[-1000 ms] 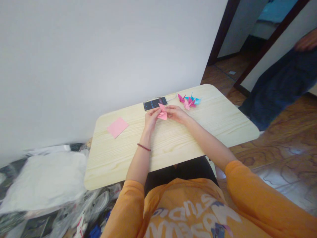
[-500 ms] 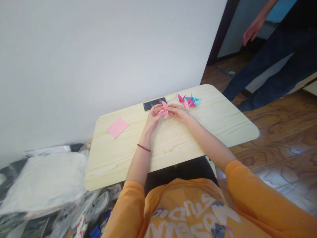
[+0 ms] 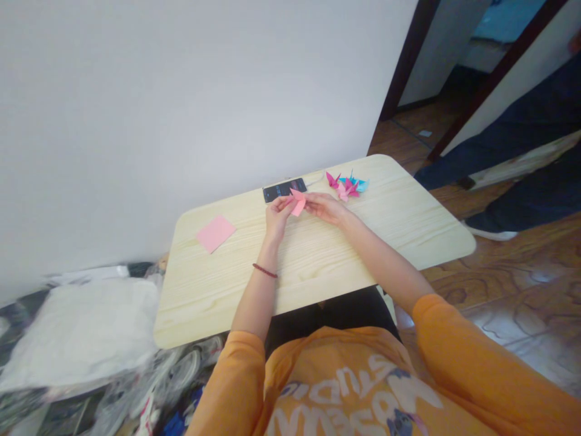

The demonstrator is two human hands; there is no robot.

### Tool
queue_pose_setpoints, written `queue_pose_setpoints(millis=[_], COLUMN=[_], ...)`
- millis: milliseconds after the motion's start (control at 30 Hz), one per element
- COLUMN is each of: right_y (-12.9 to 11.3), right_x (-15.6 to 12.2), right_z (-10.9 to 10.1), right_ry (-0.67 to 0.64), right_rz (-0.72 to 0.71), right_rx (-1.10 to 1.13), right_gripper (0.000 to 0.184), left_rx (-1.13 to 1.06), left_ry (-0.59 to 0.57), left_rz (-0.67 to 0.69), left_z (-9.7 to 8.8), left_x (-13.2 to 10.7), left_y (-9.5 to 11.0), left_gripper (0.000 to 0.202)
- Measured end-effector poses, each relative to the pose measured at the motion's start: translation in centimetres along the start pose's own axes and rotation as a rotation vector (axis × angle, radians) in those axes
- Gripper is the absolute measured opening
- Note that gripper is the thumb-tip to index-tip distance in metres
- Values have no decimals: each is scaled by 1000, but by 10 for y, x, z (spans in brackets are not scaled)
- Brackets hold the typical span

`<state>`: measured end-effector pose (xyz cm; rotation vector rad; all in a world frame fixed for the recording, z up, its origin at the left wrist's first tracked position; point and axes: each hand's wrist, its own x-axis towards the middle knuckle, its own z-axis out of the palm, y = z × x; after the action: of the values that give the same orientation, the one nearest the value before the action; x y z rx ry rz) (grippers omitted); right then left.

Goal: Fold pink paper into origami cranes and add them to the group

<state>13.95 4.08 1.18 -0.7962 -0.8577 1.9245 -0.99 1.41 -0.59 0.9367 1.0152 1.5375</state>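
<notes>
From the head camera, the left hand (image 3: pixel 278 215) and the right hand (image 3: pixel 323 208) are half closed, and their fingertips pinch a small folded pink paper (image 3: pixel 297 203) just above the pale wood desk (image 3: pixel 318 272). The paper looks light, thin and soft, so it could bend or crush easily; a soft pinch at its folded edge seems best. A flat square pink paper (image 3: pixel 215 234) lies on the desk.

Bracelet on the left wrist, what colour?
The bracelet is dark red, best seen in the head view.
</notes>
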Motion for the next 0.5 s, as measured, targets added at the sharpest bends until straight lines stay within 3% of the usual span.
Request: queue_pose_setpoints(millis=[200,500], right_y=[0,8], right_x=[-1,4], right_z=[0,-4], right_ry=[-2,-18], right_rz=[9,-31], right_rx=[18,-44], right_gripper=[6,16], left_rx=[2,120], left_ry=[33,73], left_rz=[16,71], left_z=[-1,0], left_x=[3,-2], left_y=[-3,2], left_gripper=[27,29])
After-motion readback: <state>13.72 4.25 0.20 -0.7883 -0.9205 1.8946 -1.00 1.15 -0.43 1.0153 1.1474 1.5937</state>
